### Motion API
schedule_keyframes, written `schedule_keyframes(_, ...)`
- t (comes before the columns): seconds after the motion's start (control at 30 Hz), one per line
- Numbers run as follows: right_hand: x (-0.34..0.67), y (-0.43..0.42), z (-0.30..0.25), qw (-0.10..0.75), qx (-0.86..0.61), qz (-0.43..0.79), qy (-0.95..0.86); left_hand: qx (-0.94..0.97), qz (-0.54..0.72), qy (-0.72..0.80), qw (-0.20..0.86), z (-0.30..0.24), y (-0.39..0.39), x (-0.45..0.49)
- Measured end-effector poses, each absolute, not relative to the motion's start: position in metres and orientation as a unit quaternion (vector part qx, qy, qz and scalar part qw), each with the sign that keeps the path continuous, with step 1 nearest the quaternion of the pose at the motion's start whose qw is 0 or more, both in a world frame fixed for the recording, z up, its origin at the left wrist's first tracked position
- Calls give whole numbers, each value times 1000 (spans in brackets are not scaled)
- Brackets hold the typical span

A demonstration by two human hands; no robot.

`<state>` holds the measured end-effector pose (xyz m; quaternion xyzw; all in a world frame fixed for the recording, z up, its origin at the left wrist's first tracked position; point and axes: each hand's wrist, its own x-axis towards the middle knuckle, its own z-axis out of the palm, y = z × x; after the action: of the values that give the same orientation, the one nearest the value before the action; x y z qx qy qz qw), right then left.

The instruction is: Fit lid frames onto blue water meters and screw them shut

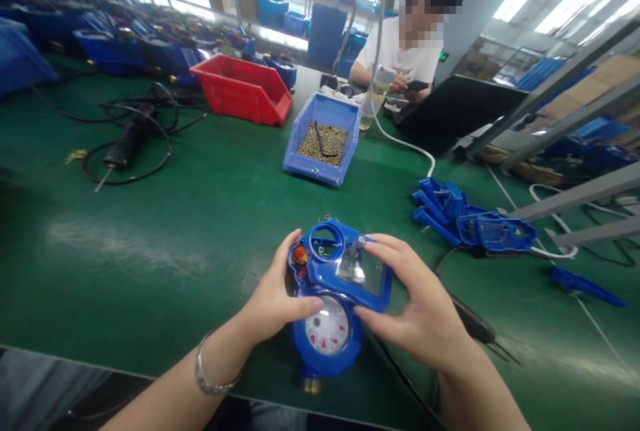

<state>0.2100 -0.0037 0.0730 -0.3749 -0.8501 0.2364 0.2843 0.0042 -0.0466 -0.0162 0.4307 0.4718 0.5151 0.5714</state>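
A blue water meter [326, 334] with a white dial and red pointers sits near the table's front edge, its brass end toward me. My left hand [273, 291] wraps round its left side, the thumb lying by the dial. In my right hand [413, 291] is a blue plastic cover [350, 271] with a round opening and a clear window, gripped between thumb and fingers. The cover lies tilted over the meter's upper part. Red and orange parts [299, 256] show in the gap at its left. Several small brass screws [327, 218] lie just behind.
A blue bin [320, 144] holds many small screws and a hex key; a red bin [243, 91] stands behind it. At left lies a corded screwdriver [131, 138]. Blue covers [470, 218] and a black-handled tool [473, 321] are at right. Another person [410, 51] sits across the table.
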Motion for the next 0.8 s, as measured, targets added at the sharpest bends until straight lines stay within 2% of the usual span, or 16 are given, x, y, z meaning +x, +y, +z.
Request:
schedule_keyframes(0.1,202,2,75,228,-339,212,-888,414,525,410,621,-15,-49,5)
schedule_keyframes(0.53,196,15,75,107,-312,209,-921,438,516,421,604,-19,-51,2)
schedule_keyframes(0.8,197,17,79,82,-329,218,-915,448,508,425,600,-23,-51,0)
